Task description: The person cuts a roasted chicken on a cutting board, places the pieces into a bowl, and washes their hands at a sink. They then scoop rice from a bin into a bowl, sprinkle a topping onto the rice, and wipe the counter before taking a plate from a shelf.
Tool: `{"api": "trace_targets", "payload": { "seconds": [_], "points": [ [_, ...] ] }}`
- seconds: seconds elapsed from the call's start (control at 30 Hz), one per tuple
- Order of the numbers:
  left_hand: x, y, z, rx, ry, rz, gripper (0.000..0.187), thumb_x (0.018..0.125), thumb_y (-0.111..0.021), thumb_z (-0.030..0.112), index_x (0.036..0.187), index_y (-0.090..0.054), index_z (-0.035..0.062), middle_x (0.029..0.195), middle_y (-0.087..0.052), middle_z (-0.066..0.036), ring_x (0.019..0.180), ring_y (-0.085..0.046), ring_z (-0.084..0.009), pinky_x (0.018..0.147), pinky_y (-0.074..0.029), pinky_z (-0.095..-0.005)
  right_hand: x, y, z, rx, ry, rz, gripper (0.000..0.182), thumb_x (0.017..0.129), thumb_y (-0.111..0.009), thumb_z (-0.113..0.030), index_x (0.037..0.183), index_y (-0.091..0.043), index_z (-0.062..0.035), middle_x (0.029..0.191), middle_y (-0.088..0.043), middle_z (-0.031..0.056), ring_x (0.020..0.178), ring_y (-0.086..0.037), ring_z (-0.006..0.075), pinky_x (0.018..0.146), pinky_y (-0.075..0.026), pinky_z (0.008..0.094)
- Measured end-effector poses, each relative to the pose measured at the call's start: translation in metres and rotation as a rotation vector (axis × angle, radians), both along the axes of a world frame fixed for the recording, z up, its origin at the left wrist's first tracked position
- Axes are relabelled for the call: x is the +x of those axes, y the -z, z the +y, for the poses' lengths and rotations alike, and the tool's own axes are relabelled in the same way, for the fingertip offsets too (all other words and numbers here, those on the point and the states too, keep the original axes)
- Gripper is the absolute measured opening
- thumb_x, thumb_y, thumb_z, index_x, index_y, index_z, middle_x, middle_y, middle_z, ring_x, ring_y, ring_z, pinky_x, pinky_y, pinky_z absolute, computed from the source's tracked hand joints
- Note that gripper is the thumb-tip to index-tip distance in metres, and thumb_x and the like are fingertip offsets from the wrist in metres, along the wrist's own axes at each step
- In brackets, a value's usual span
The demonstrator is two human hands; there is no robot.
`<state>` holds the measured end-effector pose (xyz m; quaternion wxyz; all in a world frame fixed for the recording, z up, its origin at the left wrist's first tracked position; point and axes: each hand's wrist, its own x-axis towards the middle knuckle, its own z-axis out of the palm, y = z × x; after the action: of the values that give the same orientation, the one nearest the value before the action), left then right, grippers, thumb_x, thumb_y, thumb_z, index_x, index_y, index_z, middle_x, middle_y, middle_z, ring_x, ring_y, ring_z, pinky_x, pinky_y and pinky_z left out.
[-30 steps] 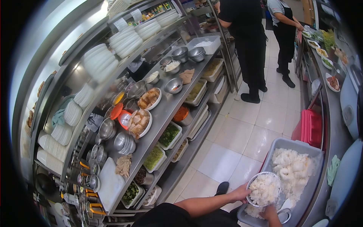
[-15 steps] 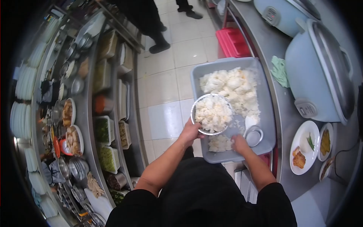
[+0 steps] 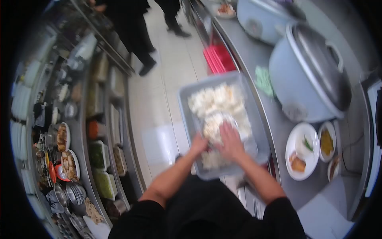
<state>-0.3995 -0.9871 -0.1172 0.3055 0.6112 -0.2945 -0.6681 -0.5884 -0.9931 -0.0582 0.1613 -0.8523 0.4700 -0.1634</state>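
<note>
Left hand (image 3: 197,144) grips bowl (image 3: 215,125) rim, steadying it over tub (image 3: 187,107); right hand (image 3: 230,141) flat on rice (image 3: 213,131), fingers spread; blurred.

Rice bowl (image 3: 213,125): blurred, half-hidden.

I see white rice (image 3: 217,101) heaped in a grey tub (image 3: 187,103). Right of the tub sit a pale blue cooker (image 3: 306,79) with a silver lid and a mint-green cloth (image 3: 264,81); beyond it, blurred, something red, probably a crate (image 3: 218,57).
</note>
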Motion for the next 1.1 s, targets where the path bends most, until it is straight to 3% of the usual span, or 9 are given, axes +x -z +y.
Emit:
{"api": "trace_targets", "payload": {
  "seconds": [0.1,0.27,0.37,0.47,0.57,0.77,0.87,1.0,1.1],
  "points": [
    [-0.025,0.042,0.001,-0.081,0.015,-0.144,0.044,0.088,-0.060,0.014,0.127,-0.049,-0.0022,0.092,-0.065,-0.018,0.074,-0.068,-0.0310,0.059,-0.057,-0.0384,0.010,0.004,0.005,0.076,-0.108,0.219,0.082,0.092,-0.048,-0.056,0.147,-0.033,0.0028,0.156,-0.026,0.0248,0.148,-0.016,0.0383,0.119,-0.007,0.0525],
    [-0.037,-0.016,-0.001,0.090,-0.109,0.331,0.053,0.087,-0.047,0.006,0.139,-0.035,0.0072,0.103,-0.061,-0.016,0.071,-0.068,-0.0228,0.055,-0.061,-0.0347,-0.010,-0.060,0.015,-0.049,0.079,0.285,0.083,0.092,-0.051,-0.053,0.148,-0.029,0.0043,0.158,-0.017,0.0264,0.147,-0.011,0.0443,0.117,-0.007,0.0565],
    [-0.039,-0.081,0.005,0.051,-0.198,0.243,0.058,0.087,-0.046,0.002,0.143,-0.032,0.0086,0.102,-0.060,-0.015,0.072,-0.067,-0.0229,0.054,-0.060,-0.0332,-0.030,-0.009,0.009,-0.038,0.262,-0.287,0.086,0.094,-0.049,-0.050,0.150,-0.018,0.0070,0.157,-0.009,0.0326,0.146,-0.008,0.0472,0.117,-0.007,0.0570],
    [-0.046,-0.051,0.003,-0.111,-0.199,0.240,0.052,0.090,-0.044,0.009,0.141,-0.034,0.0137,0.107,-0.062,-0.015,0.069,-0.067,-0.0227,0.053,-0.059,-0.0333,-0.007,-0.011,0.016,0.006,0.163,-0.008,0.090,0.093,-0.050,-0.049,0.150,-0.011,0.0087,0.156,-0.005,0.0356,0.146,-0.005,0.0480,0.117,-0.008,0.0562],
    [-0.025,-0.049,0.004,-0.010,-0.167,0.257,0.051,0.092,-0.044,0.011,0.141,-0.035,0.0156,0.107,-0.062,-0.014,0.068,-0.067,-0.0213,0.052,-0.057,-0.0313,-0.006,-0.060,0.015,0.172,0.176,-0.051,0.091,0.092,-0.051,-0.050,0.149,-0.013,0.0107,0.157,-0.002,0.0340,0.146,-0.005,0.0477,0.118,-0.009,0.0542],
    [0.007,-0.062,0.016,-0.014,-0.074,0.254,0.048,0.092,-0.045,0.013,0.140,-0.038,0.0162,0.104,-0.063,-0.010,0.066,-0.066,-0.0176,0.052,-0.056,-0.0290,0.007,-0.062,0.002,-0.147,0.126,-0.077,0.087,0.092,-0.052,-0.046,0.148,-0.018,0.0106,0.155,-0.014,0.0339,0.145,-0.014,0.0484,0.118,-0.014,0.0526],
    [0.025,-0.077,0.024,-0.052,0.002,0.251,0.052,0.087,-0.046,0.008,0.139,-0.038,0.0097,0.107,-0.061,-0.011,0.070,-0.065,-0.0166,0.051,-0.056,-0.0265,0.034,-0.092,0.002,0.172,0.028,0.035,0.084,0.093,-0.051,-0.050,0.144,-0.026,0.0134,0.151,-0.021,0.0370,0.140,-0.021,0.0524,0.115,-0.017,0.0557],
    [0.054,-0.123,0.043,-0.018,-0.006,0.313,0.052,0.088,-0.047,0.007,0.139,-0.039,0.0135,0.106,-0.060,-0.010,0.073,-0.063,-0.0167,0.057,-0.056,-0.0284,0.061,-0.102,0.016,-0.183,0.142,-0.077,0.080,0.094,-0.051,-0.044,0.143,-0.027,0.0136,0.151,-0.020,0.0375,0.140,-0.021,0.0527,0.115,-0.017,0.0560],
    [0.074,-0.100,0.040,0.054,0.004,0.457,0.055,0.088,-0.047,0.005,0.140,-0.037,0.0144,0.109,-0.059,-0.010,0.075,-0.064,-0.0172,0.059,-0.057,-0.0301,0.087,-0.111,0.035,-0.246,0.151,-0.042,0.080,0.095,-0.050,-0.041,0.146,-0.021,0.0137,0.152,-0.016,0.0381,0.142,-0.017,0.0521,0.116,-0.015,0.0557]
  ]
}}
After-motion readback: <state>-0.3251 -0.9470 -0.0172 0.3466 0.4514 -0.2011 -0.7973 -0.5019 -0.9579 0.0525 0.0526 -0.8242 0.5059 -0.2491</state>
